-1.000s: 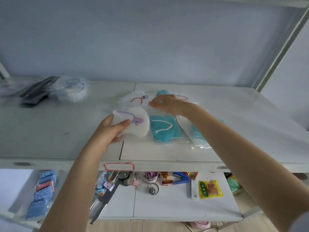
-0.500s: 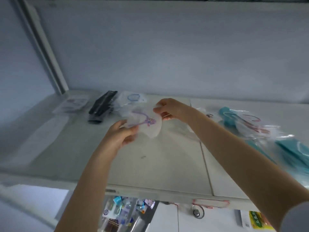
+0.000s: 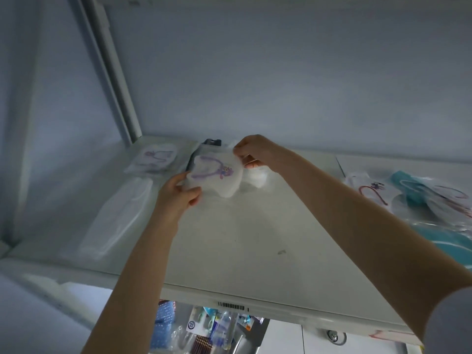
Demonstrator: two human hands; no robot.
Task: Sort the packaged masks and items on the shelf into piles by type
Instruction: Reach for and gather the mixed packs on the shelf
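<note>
Both hands hold a white packaged mask with purple straps (image 3: 217, 176) a little above the white shelf (image 3: 245, 241), toward its back left. My left hand (image 3: 180, 194) grips its near left edge; my right hand (image 3: 251, 153) pinches its far right corner. A matching purple-strap mask (image 3: 155, 158) lies flat in the back left corner. Just behind the held mask a black packaged item (image 3: 207, 146) is mostly hidden. At the right lie a red-strap mask (image 3: 367, 191) and teal masks (image 3: 419, 192) in clear bags.
A long clear package (image 3: 120, 218) lies along the shelf's left side. A white upright post (image 3: 112, 70) stands at the back left corner. Another white packet (image 3: 256, 176) lies under my right hand. The lower shelf holds assorted small goods (image 3: 212, 328).
Both hands have carried the purple-strap mask leftward from the mixed heap at the right toward the back left corner. The view has swung left with it.
</note>
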